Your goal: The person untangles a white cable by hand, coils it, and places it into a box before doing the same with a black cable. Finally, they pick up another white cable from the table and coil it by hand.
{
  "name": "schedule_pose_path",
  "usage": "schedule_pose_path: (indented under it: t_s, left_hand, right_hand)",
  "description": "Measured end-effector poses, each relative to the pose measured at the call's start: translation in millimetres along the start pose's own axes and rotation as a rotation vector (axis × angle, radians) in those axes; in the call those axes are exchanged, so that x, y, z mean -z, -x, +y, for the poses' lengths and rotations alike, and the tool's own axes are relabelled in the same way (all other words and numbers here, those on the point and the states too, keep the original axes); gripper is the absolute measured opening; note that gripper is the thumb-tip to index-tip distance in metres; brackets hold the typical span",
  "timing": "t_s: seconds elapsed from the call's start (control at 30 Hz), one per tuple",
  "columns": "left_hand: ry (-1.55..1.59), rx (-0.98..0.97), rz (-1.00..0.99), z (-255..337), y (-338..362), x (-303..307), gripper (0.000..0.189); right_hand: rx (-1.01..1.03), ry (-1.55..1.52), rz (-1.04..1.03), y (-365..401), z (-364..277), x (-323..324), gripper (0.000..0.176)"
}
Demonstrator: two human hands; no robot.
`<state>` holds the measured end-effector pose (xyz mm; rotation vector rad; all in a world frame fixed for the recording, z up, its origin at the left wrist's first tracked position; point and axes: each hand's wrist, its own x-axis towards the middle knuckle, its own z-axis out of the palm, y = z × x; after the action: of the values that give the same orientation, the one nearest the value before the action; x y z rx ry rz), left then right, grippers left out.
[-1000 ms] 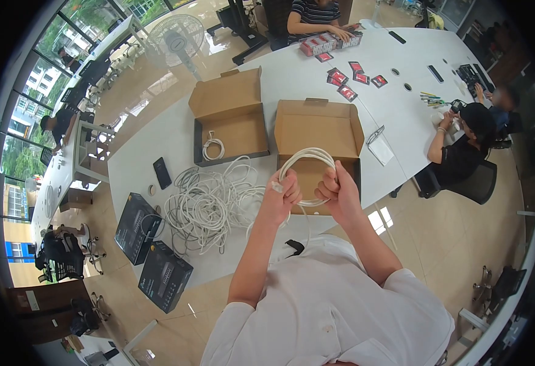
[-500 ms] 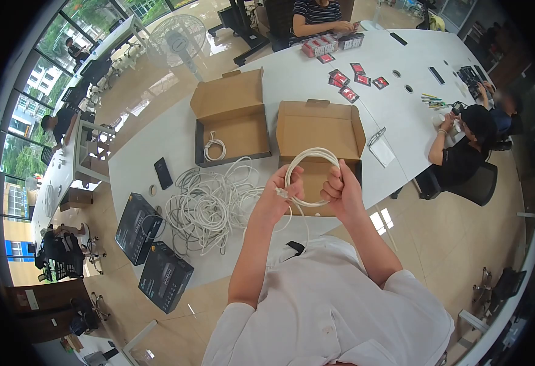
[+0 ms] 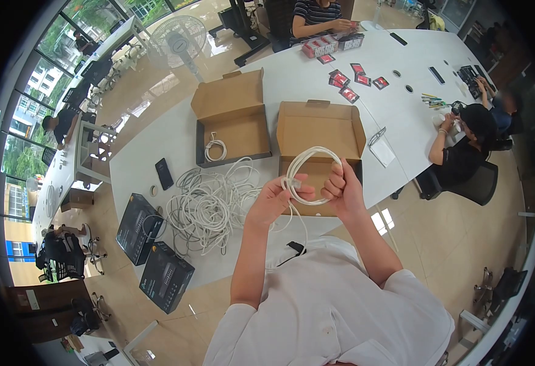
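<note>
Pinching the white cable coil [image 3: 312,150] at opposite sides with left hand [image 3: 271,200] and right hand [image 3: 345,188], over the open box [image 3: 321,125] and near the tangled cables [image 3: 203,210] left of the grip.

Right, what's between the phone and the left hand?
Tangled cable pile, white and grey, lies between the phone and left hand; head view shows it.

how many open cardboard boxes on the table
2: the left box, holding a small cable coil, and the right box, partly hidden behind the cable loop in left hand and right hand.
</note>
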<state>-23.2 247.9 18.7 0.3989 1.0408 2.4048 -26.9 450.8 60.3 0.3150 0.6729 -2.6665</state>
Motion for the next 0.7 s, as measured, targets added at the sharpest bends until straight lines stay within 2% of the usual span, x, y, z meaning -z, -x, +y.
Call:
schedule_pose_path:
  t_s: [0.07, 0.17, 0.27, 0.37, 0.5, 0.6, 0.7]
  left_hand:
    - [0.035, -0.046, 0.002, -9.3, -1.5, 5.5, 0.04]
    - [0.126, -0.132, -0.146, -21.0, -6.0, 13.1, 0.027]
    - [0.082, -0.045, 0.155, -2.6, -7.3, -26.0, 0.027]
    - [0.235, -0.089, 0.071, -11.4, -10.0, -21.3, 0.03]
    - [0.451, -0.131, 0.134, -5.2, -17.4, -18.4, 0.029]
    - [0.47, -0.24, 0.237, 9.7, -21.1, -16.6, 0.028]
    - [0.456, -0.41, 0.345, 27.9, -21.6, -12.6, 0.028]
  right_hand:
    - [-0.006, 0.001, -0.005, 0.4, 2.2, -0.1, 0.035]
    - [-0.009, -0.002, 0.001, 1.1, 4.2, -1.1, 0.035]
    - [0.002, 0.007, 0.005, -0.1, 5.6, -1.4, 0.035]
    - [0.003, 0.015, -0.048, -0.6, 8.1, -1.8, 0.035]
    - [0.061, 0.128, -0.192, -4.4, 14.4, 6.5, 0.037]
    - [0.407, 0.723, 0.024, -6.3, 30.0, 1.3, 0.046]
    - [0.279, 0.889, -0.083, 6.1, 27.1, 9.2, 0.052]
